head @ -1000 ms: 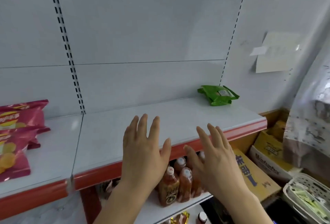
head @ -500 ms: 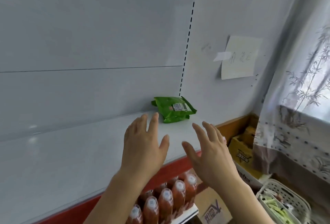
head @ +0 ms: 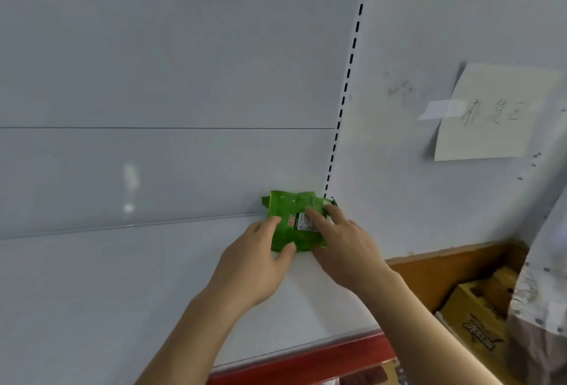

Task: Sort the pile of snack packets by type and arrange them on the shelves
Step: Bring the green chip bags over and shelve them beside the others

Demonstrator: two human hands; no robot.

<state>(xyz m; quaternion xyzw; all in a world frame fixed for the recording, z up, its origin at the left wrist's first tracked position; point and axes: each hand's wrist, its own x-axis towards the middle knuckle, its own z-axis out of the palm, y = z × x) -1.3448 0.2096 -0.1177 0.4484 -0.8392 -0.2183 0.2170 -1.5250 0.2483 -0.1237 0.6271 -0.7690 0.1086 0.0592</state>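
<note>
Reaching along the white shelf [head: 92, 292], I see both hands on the green snack packet [head: 291, 225]; left hand [head: 254, 265] grips its left edge. Right hand [head: 343, 243] lies across its right side, fingers extended.

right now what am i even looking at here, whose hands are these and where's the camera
This is no machine: a person is working with bare hands, and the one picture comes from a camera worn on their head, looking forward and down. You see their own arms reaching out. In front is a white shelf with a red front edge. A green snack packet lies at the back of it, by the wall. The left hand touches the packet's left side with thumb and fingers around its edge, and the right hand rests its fingers on top. A paper note is taped to the wall, and yellow boxes sit lower right.
</note>
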